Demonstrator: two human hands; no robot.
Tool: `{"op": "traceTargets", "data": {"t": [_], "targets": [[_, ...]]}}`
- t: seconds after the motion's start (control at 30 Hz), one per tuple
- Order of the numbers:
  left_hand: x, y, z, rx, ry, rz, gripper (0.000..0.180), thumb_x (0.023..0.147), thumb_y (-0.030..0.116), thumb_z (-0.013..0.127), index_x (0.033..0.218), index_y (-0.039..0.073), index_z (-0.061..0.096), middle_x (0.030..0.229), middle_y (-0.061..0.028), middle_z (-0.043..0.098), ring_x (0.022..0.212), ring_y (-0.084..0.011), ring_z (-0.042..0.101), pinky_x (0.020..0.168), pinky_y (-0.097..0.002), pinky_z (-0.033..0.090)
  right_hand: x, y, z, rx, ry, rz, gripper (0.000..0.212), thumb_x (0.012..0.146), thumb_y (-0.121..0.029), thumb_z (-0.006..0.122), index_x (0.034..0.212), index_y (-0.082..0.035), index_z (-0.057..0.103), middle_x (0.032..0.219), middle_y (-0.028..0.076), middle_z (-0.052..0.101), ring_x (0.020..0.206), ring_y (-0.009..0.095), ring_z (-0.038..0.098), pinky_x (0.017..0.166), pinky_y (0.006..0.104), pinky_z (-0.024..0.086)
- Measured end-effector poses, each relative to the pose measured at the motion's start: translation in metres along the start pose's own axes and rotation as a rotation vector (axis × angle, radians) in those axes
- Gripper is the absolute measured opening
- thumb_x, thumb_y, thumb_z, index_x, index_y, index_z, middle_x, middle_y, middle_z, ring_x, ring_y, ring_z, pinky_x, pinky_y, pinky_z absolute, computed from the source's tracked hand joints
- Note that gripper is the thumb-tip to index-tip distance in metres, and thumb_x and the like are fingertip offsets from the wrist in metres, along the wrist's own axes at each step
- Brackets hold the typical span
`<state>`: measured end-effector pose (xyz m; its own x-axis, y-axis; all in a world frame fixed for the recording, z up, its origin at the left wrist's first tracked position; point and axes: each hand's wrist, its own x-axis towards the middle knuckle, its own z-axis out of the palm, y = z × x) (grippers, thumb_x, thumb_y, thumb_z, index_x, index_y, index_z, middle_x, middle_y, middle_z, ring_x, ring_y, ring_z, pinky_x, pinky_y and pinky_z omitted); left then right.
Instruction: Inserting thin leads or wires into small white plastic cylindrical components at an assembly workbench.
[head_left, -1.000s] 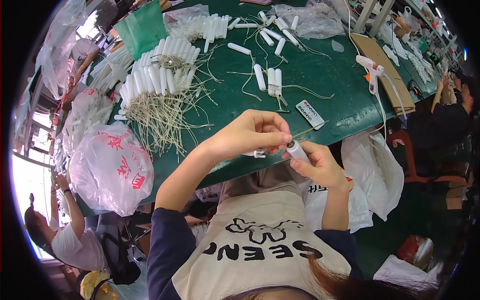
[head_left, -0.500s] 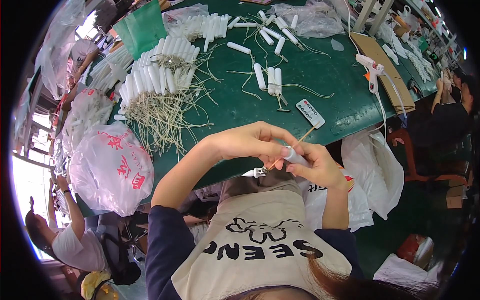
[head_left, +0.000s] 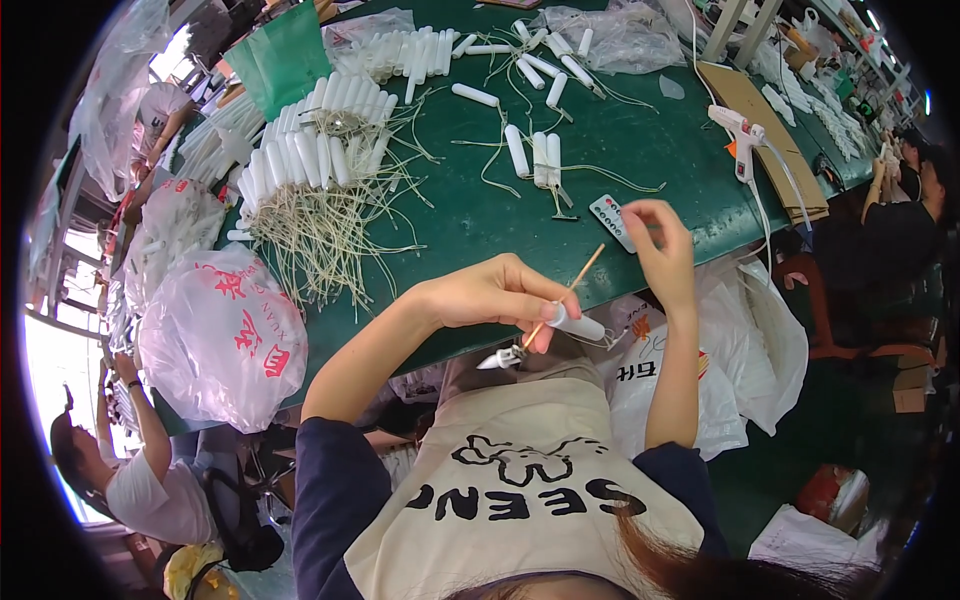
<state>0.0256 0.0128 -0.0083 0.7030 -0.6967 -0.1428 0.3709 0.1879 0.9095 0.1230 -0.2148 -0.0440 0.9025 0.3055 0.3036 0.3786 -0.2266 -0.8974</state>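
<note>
My left hand [head_left: 505, 295] is closed on a white plastic tube [head_left: 578, 322] and a thin wooden stick [head_left: 588, 268] that crosses it at a slant. At the stick's lower end, beside the tube, is a small white pointed piece [head_left: 500, 358] with a metallic part at its base. My right hand [head_left: 662, 245] is raised off the tube, thumb and fingers bent and apart. It covers the right end of a small white remote control [head_left: 607, 214] on the table; whether it touches the remote I cannot tell.
On the green table [head_left: 470, 220] lie several white tubes with wires [head_left: 310, 160], bundled at the left and loose at the back. A white glue gun [head_left: 742, 145] and cardboard [head_left: 765, 130] are at the right. Plastic bags [head_left: 225, 335] hang along the edge. Other people sit at both sides.
My right hand has let go of the tube and moved up and right to the remote control. My left hand keeps the tube and stick, which have shifted slightly down and left.
</note>
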Motion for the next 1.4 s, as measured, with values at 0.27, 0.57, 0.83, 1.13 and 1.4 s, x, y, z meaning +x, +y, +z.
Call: {"op": "traceTargets", "data": {"t": [0.27, 0.57, 0.83, 1.13, 1.4], "targets": [[-0.004, 0.003, 0.011, 0.243, -0.015, -0.080, 0.028, 0.089, 0.019, 0.059, 0.107, -0.002, 0.064, 0.071, -0.0064, 0.066, 0.064, -0.0073, 0.058, 0.063, -0.0226, 0.046, 0.013, 0.033, 0.015, -0.735, 0.059, 0.014, 0.039, 0.077, -0.030, 0.071, 0.101, -0.001, 0.062, 0.100, 0.013, 0.057, 0.098, 0.030, 0.049, 0.086, 0.0415, 0.041], [-0.006, -0.001, 0.007, 0.237, -0.009, -0.129, 0.026, 0.088, 0.015, 0.060, 0.105, -0.004, 0.064, 0.070, -0.0079, 0.066, 0.066, -0.0097, 0.063, 0.060, -0.0219, 0.047, 0.004, 0.017, -0.006, -0.282, -0.176, 0.077, 0.029, 0.079, -0.018, 0.069, 0.095, 0.001, 0.052, 0.087, 0.014, 0.063, 0.075, 0.022, 0.060, 0.067, 0.0315, 0.046], [-0.022, -0.004, 0.012, 0.290, -0.168, -0.277, 0.027, 0.089, 0.017, 0.059, 0.108, -0.001, 0.064, 0.071, -0.0056, 0.067, 0.062, -0.0037, 0.054, 0.058, -0.0202, 0.044, -0.051, -0.001, -0.044, 0.234, -0.614, 0.426, 0.018, 0.095, -0.015, 0.046, 0.089, 0.000, 0.054, 0.064, 0.004, 0.061, 0.042, 0.007, 0.051, 0.038, 0.0213, 0.040], [-0.027, -0.005, 0.015, 0.343, -0.304, -0.372, 0.026, 0.088, 0.015, 0.059, 0.108, -0.001, 0.064, 0.070, -0.0042, 0.068, 0.062, -0.0034, 0.060, 0.055, -0.0195, 0.044, -0.061, 0.001, -0.041, -0.007, -0.868, 0.571, 0.032, 0.093, -0.027, 0.049, 0.076, -0.001, 0.058, 0.058, 0.003, 0.059, 0.037, 0.006, 0.048, 0.035, 0.0215, 0.039], [-0.025, 0.000, 0.018, 0.362, -0.309, -0.404, 0.025, 0.088, 0.013, 0.060, 0.107, -0.002, 0.064, 0.072, -0.0066, 0.067, 0.067, -0.0070, 0.063, 0.061, -0.0215, 0.047, -0.062, 0.007, -0.035, -0.107, -0.827, 0.569, 0.034, 0.091, -0.027, 0.052, 0.071, 0.000, 0.058, 0.055, 0.003, 0.057, 0.038, 0.006, 0.048, 0.036, 0.0215, 0.038]]}}
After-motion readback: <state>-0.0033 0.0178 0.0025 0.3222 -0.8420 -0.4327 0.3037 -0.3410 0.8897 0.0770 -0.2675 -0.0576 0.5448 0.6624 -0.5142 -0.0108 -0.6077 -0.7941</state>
